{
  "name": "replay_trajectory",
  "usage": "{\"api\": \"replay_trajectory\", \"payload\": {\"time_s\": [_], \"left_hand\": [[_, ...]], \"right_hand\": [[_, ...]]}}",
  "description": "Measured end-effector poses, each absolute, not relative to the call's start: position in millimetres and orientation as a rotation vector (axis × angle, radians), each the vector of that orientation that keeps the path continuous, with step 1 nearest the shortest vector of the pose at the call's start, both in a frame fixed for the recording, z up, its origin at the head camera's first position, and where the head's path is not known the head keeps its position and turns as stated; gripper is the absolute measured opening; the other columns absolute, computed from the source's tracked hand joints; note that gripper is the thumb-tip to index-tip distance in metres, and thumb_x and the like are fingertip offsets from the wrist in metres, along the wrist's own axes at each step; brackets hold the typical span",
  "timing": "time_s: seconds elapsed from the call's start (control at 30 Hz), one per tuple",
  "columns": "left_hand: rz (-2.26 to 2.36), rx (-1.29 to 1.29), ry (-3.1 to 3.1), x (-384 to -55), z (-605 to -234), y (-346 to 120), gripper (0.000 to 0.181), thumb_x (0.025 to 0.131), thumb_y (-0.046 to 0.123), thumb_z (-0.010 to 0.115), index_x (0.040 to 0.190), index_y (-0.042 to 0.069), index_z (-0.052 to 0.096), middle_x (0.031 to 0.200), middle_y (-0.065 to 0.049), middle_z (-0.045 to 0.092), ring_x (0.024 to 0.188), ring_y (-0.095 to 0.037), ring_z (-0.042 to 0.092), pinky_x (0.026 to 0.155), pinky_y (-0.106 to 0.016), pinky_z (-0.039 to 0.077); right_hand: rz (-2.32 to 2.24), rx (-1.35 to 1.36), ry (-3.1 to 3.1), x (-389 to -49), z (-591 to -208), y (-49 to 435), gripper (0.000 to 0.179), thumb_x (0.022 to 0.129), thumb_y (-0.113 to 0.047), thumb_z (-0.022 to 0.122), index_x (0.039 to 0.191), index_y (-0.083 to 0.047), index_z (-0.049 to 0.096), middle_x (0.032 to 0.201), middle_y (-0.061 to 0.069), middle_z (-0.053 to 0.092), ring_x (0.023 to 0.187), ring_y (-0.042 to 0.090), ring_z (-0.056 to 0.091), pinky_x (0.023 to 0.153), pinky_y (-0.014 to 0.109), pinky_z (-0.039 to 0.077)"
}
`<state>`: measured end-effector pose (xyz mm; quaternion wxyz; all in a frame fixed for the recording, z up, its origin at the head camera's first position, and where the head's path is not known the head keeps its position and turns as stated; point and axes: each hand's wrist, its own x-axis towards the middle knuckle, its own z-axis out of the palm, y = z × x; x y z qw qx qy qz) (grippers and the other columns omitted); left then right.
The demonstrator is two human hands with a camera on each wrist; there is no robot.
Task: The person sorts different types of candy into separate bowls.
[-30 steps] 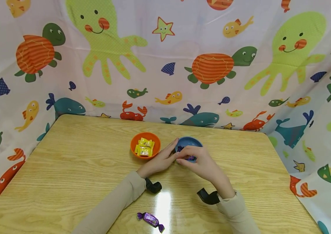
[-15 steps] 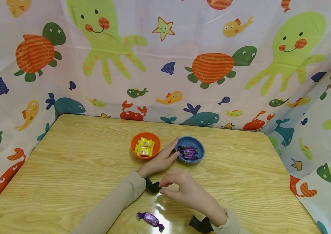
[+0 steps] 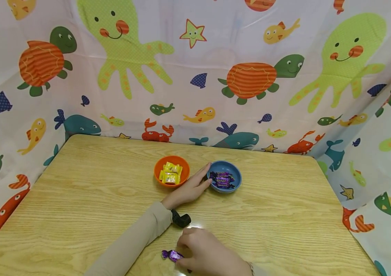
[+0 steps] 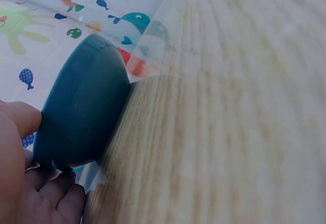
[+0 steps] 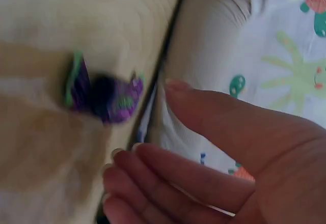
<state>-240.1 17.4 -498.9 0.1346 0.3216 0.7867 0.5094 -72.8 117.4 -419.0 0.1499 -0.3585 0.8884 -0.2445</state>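
Observation:
My left hand [image 3: 190,189] lies against the left side of a blue bowl [image 3: 235,178], which holds several purple wrapped candies [image 3: 223,180]. In the left wrist view, the thumb and fingers touch the outer wall of the bowl [image 4: 86,102]. Toward the near side of the table, my right hand [image 3: 209,251] is over a single purple twist-wrapped candy [image 3: 174,256], covering its right end. Seen from the right wrist, the thumb and fingers stand apart with nothing between them, and the candy [image 5: 119,99] lies just beyond the fingertips.
An orange bowl [image 3: 159,181] with yellow wrapped candies [image 3: 171,174] stands left of the blue bowl, close to the left hand. Behind the wooden table [image 3: 95,184] hangs a cloth [image 3: 216,50] printed with sea animals. The left forearm [image 3: 133,239] stretches across the table beside the loose candy.
The right hand has moved from over the blue bowl down toward the near side, to the loose purple candy. The left hand stays against the blue bowl.

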Motion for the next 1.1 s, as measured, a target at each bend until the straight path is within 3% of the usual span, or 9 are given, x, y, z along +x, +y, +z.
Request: {"api": "replay_trajectory", "payload": {"time_s": [0.2, 0.47, 1.1], "left_hand": [[1.488, 0.949, 2.288, -240, -500, 18, 0.063, 0.109, 0.028, 0.04, 0.16, 0.01, 0.008, 0.166, -0.007, 0.007, 0.151, -0.015, 0.006, 0.121, -0.042, 0.012], [1.487, 0.961, 2.29, -240, -499, 18, 0.063, 0.108, 0.027, 0.041, 0.16, 0.009, 0.01, 0.166, -0.009, 0.01, 0.151, -0.017, 0.008, 0.121, -0.04, 0.013], [1.48, 0.955, 2.289, -242, -502, 18, 0.064, 0.108, 0.027, 0.042, 0.16, 0.011, 0.009, 0.166, -0.007, 0.009, 0.15, -0.013, 0.007, 0.121, -0.041, 0.014]], "right_hand": [[-0.595, -1.015, 2.581, -67, -430, 110, 0.015, 0.078, -0.023, 0.081, 0.077, -0.019, 0.067, 0.074, -0.017, 0.046, 0.065, -0.003, 0.041, 0.057, 0.012, 0.038], [-0.609, -1.078, 2.648, -66, -438, 108, 0.014, 0.072, -0.006, 0.075, 0.08, -0.017, 0.072, 0.075, -0.017, 0.05, 0.068, -0.005, 0.043, 0.059, 0.01, 0.036], [-0.704, -1.136, 2.667, -70, -435, 114, 0.013, 0.074, -0.006, 0.075, 0.077, -0.018, 0.071, 0.075, -0.016, 0.052, 0.067, -0.005, 0.045, 0.061, 0.009, 0.038]]}}
